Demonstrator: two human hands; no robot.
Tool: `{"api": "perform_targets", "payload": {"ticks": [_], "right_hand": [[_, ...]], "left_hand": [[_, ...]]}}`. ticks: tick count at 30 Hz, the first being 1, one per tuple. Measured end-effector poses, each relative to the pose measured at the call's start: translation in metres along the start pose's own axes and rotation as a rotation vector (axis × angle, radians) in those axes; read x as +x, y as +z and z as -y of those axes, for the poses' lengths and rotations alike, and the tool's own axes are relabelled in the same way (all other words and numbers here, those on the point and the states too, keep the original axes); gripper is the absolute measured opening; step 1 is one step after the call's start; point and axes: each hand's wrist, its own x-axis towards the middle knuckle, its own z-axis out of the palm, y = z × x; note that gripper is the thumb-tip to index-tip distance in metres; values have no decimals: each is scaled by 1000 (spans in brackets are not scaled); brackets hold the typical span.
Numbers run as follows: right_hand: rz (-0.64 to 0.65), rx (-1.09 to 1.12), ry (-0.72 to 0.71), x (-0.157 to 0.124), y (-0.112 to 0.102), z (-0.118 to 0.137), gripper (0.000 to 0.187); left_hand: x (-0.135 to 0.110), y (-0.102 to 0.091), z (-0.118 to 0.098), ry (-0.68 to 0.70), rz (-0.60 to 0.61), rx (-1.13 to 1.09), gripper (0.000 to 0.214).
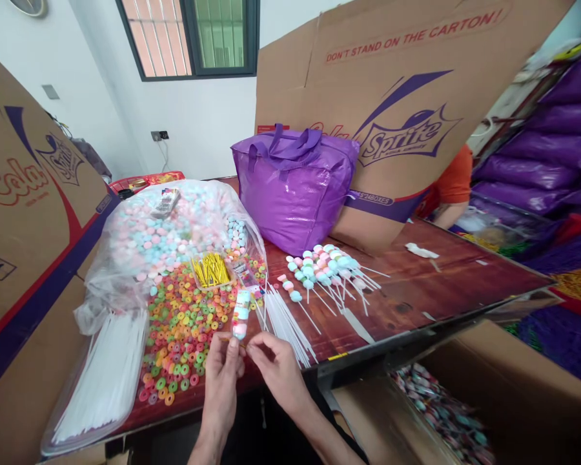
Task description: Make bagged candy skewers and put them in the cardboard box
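A wrapped marshmallow skewer (241, 315) stands upright above the table's front edge, its pastel pieces inside a printed clear sleeve. My left hand (224, 361) is closed around its lower end, thumb on top. Just to the right, my right hand (275, 361) pinches at the base of the sleeve. A thin gold strip, perhaps a twist tie, seems to run between the fingertips, mostly hidden. Behind the hands sits a clear box of gold twist ties (212, 270). Loose ring-shaped cereal (184, 329) spreads to the left, and white sticks (285, 323) lie to the right.
Several marshmallow skewers (326, 265) are piled right of centre, before a purple bag (295, 187). A big plastic bag of marshmallows (169, 226) and a tray of white sticks (101, 368) are left. Large cartons (407, 123) flank the table. An orange-sleeved person (455, 181) is behind.
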Motion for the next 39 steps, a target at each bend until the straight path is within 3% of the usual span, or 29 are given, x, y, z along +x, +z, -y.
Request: {"api": "perform_targets", "payload": {"ticks": [4, 8, 12, 15, 18, 21, 23, 27, 30, 33, 35, 39], "right_hand": [[16, 88, 21, 2, 5, -3, 20], [43, 288, 43, -1, 9, -7, 19], [172, 506, 101, -3, 0, 0, 18], [334, 362, 44, -2, -16, 9, 14], [302, -32, -167, -1, -24, 9, 18], [177, -318, -344, -3, -19, -5, 27], [98, -414, -382, -6, -13, -13, 32], [78, -389, -273, -8, -8, -12, 27], [162, -141, -57, -5, -8, -6, 15], [229, 108, 136, -3, -7, -8, 18], [172, 65, 52, -6, -7, -12, 21], [10, -266, -472, -12, -10, -16, 22]], "left_hand": [[-2, 6, -1, -10, -21, -45, 36], [-4, 7, -11, -236, -29, -216, 49], [-11, 4, -28, -498, 136, -389, 55], [-16, 4, -36, -608, 255, -412, 53], [-18, 8, -31, -557, 244, -321, 48], [-19, 13, -19, -362, 107, -165, 44], [-20, 15, -13, -236, 27, -74, 42], [-22, 11, -12, -124, -7, -6, 37], [-21, 7, -15, -108, 14, 28, 34], [-16, 4, -15, -188, 22, -37, 36], [-13, 3, -14, -298, 10, -160, 38], [-7, 5, -12, -459, -47, -358, 41]]}}
